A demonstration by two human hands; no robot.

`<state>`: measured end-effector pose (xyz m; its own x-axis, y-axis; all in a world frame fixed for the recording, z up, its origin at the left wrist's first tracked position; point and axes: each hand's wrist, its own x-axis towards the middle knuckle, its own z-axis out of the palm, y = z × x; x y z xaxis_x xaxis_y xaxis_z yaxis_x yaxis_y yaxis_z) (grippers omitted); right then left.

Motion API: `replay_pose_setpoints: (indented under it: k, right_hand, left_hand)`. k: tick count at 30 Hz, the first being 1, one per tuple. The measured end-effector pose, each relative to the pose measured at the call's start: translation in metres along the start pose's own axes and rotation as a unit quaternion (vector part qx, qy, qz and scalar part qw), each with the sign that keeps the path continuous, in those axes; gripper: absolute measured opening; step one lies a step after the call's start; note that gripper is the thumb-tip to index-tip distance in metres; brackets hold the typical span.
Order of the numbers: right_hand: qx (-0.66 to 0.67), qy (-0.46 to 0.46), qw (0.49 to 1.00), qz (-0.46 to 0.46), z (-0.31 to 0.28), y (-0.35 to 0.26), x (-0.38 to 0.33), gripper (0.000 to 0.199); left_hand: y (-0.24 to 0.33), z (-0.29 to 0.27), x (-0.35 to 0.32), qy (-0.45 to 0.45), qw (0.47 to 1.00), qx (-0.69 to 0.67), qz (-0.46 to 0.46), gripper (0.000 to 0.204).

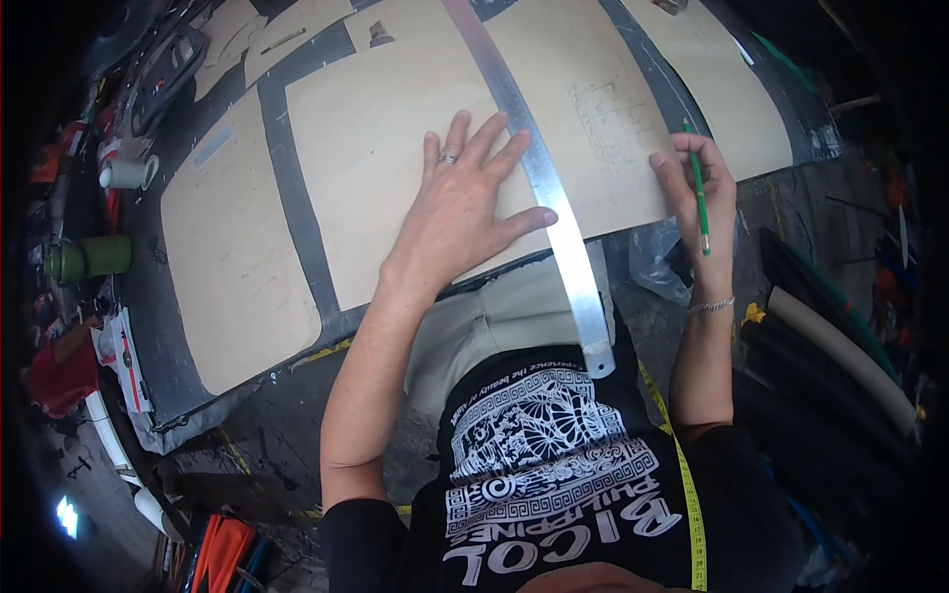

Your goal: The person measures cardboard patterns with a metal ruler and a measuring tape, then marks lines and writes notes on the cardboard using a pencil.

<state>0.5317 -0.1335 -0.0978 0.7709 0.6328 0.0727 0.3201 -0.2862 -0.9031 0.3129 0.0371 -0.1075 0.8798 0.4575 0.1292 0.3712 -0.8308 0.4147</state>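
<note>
A large tan paperboard sheet lies on the dark table, with faint pencil lines on its right part. Across it runs a long metal ruler, its near end sticking out past the table edge toward my shirt. My left hand is spread flat on the sheet, fingertips by the ruler's left edge and thumb on the ruler. At the sheet's right edge, my right hand has a green pencil between its fingers, with the thumb at the board's edge.
More tan pieces lie left and right on the table. A white mug and green bottle stand at the left. Long rolls lie low on the right. A yellow measuring tape hangs down my front.
</note>
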Motion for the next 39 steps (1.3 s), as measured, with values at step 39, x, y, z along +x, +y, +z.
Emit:
replay_pose_setpoints:
  k: [39]
  right_hand:
    - [0.020,-0.098,0.967,-0.236,0.026,0.017,-0.046,0.014]
  left_hand:
    - [0.007,0.000,0.020,-0.014,0.998,0.057,-0.010,0.119]
